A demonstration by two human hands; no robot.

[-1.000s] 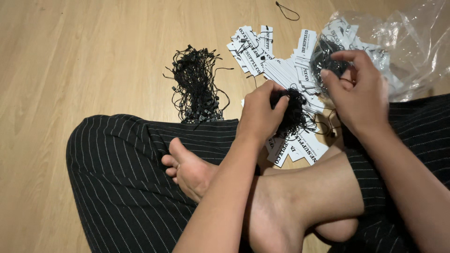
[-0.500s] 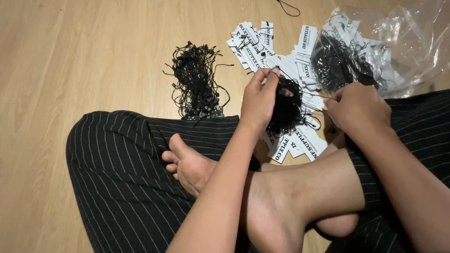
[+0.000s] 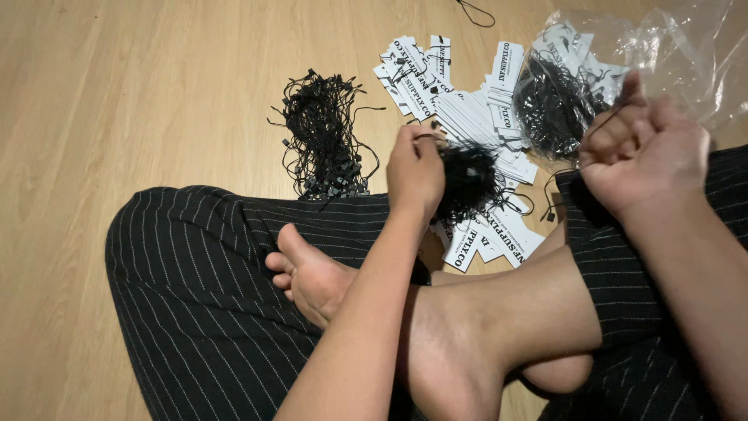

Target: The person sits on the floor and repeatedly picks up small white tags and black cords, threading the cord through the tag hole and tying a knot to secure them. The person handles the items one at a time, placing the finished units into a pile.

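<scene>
Bundle of black string loops (image 3: pixel 467 181): gripped in closed left hand (image 3: pixel 414 170), held just above white paper hang tags (image 3: pixel 475 117) scattered on wooden floor (image 3: pixel 156 93). Right hand (image 3: pixel 643 152) closed, pinching one thin black string (image 3: pixel 580 144) that runs back toward the bundle. Second black string pile (image 3: pixel 321 136) lies on floor, left of tags. Clear plastic bag (image 3: pixel 670 54) with more strings beside right hand.

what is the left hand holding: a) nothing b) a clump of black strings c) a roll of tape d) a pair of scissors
b: the left hand is closed on a clump of black strings, held over the white tags; a second pile of strings lies apart on the floor.
</scene>
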